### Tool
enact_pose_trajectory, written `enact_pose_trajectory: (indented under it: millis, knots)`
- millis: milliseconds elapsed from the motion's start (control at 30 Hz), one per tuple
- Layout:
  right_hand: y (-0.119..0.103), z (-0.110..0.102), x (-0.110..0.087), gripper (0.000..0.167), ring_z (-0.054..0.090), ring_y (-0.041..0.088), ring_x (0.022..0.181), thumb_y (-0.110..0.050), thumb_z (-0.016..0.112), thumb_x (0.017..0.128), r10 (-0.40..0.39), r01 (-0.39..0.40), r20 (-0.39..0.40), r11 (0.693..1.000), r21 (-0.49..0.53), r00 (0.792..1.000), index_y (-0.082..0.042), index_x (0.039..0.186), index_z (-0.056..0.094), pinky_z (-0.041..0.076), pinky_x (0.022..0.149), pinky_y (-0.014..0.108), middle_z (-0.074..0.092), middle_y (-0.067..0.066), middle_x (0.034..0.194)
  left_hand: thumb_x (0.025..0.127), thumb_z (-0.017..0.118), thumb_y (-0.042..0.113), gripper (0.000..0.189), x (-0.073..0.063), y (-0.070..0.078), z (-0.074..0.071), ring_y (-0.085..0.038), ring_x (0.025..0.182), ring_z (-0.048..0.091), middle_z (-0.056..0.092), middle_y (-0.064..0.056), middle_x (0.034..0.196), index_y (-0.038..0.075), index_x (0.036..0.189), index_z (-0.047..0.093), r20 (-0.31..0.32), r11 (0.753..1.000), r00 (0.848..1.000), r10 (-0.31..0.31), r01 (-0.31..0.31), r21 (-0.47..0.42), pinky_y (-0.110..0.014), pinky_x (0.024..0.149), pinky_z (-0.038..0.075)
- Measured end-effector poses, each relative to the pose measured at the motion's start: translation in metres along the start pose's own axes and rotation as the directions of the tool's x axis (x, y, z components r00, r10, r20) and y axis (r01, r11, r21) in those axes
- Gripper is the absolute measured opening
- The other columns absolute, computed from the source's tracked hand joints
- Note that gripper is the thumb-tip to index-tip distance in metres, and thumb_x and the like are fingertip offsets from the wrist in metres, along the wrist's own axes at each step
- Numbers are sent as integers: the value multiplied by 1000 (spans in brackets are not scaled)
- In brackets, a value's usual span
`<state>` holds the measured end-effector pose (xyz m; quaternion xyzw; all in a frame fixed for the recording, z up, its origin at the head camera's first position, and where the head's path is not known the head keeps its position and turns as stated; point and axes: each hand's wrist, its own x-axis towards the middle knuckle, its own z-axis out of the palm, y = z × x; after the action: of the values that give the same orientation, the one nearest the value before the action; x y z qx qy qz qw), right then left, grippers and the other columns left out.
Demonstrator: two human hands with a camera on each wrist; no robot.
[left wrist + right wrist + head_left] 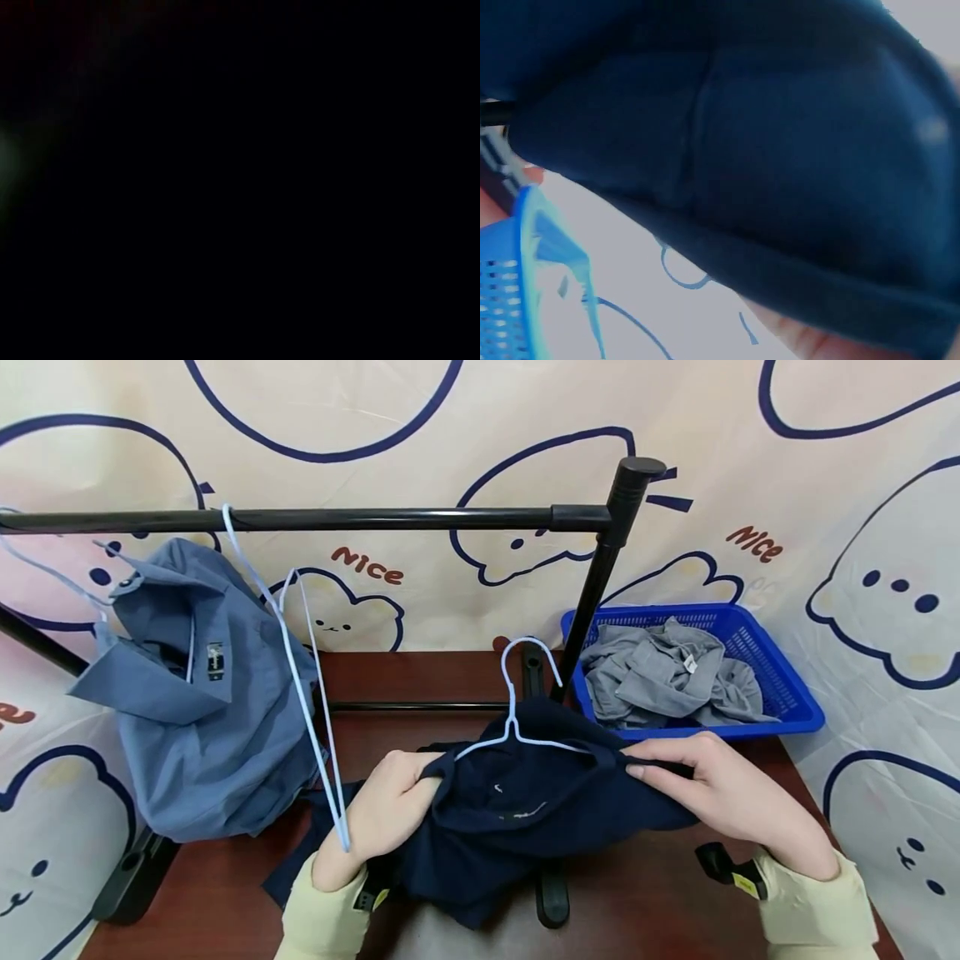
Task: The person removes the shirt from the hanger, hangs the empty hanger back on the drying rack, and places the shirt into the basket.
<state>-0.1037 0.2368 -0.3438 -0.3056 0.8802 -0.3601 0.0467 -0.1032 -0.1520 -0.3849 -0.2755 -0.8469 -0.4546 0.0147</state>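
- Your left hand (390, 810) is gripping the left side of the dark blue shirt (517, 814); the fingers are curling into the cloth near the collar.
- Your right hand (720, 793) is pinching the right side of the same shirt, with the thumb lying on top of the fold.
- The shirt is lying bunched on the brown worktop (652, 902), between your two hands and just in front of you.
- A light blue wire hanger (513, 718) is sitting in the neck of the shirt; its hook is standing up above the collar.
- In the right wrist view the dark cloth is filling most of the picture, and a corner of the basket (510, 300) is showing at the lower left.
- The left wrist view is almost all black, so nothing is showing there.
- A second wire hanger (300, 677) is hanging empty from the black rail (337, 518), and its lower end is reaching down close to your left hand.
- A grey-blue shirt (202, 693) is hanging on the rail at the left.
- A blue basket (780, 685) is standing at the right behind your right hand, and a grey shirt (667, 681) is lying crumpled in it.
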Motion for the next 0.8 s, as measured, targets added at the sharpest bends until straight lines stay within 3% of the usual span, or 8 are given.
enact_pose_trajectory:
  millis: [167,233,333,433,500,600,700,800]
  knots:
    - [10,6,-6,26,64,11,90,-17,65,102,36,-40,53,997,72,998,-27,124,73,52,72,28,71,-11,114,93,50,-2,37,0,2,1,-4,67,52,40,19,63,26,69,50,44,996,999,-7,3,84,-27,64,42]
    - [14,10,-6,25,63,11,87,-17,65,102,46,-50,47,996,72,998,-25,124,74,50,69,29,70,-9,115,92,52,0,32,1,-2,2,-5,69,53,44,19,67,26,75,58,46,995,998,-30,26,101,-28,66,44]
    - [20,14,-6,25,63,11,86,-19,67,101,69,-70,21,996,51,997,-23,124,74,50,69,28,70,-9,118,92,55,3,32,0,-8,4,-5,81,56,60,19,86,26,102,74,37,989,996,-81,76,125,-32,76,46]
    - [27,19,-5,24,65,9,95,-19,67,101,77,-77,-6,997,19,997,-24,124,74,52,78,25,69,-11,120,90,58,3,49,1,-16,6,-9,106,56,66,15,119,26,131,69,16,982,996,-91,87,167,-41,93,40]
    - [31,21,-5,25,66,9,103,-18,67,101,77,-77,-34,997,2,996,-25,124,74,51,85,22,69,-12,121,88,62,2,55,2,-19,8,-14,116,53,63,10,128,25,138,64,-31,980,997,-70,74,185,-45,97,37]
    - [34,23,-5,26,64,10,113,-15,67,101,81,-82,-95,997,-4,992,-23,124,74,48,92,18,69,-11,122,87,67,1,55,3,-22,8,-18,114,54,61,2,129,20,139,58,-143,985,988,-53,75,153,-46,96,40]
    - [33,23,-6,27,63,9,114,-13,67,101,103,-103,-178,995,8,979,-22,125,74,46,92,15,70,-9,121,91,71,5,41,2,-21,6,-20,111,58,63,-3,123,15,129,59,-252,990,965,-75,102,99,-45,95,47]
    - [30,23,-6,27,63,7,113,-14,69,99,125,-125,-264,992,18,956,-25,123,75,45,91,14,71,-9,119,96,71,10,23,1,-20,5,-14,106,63,68,2,116,16,118,64,-300,992,952,-63,92,85,-42,91,51]
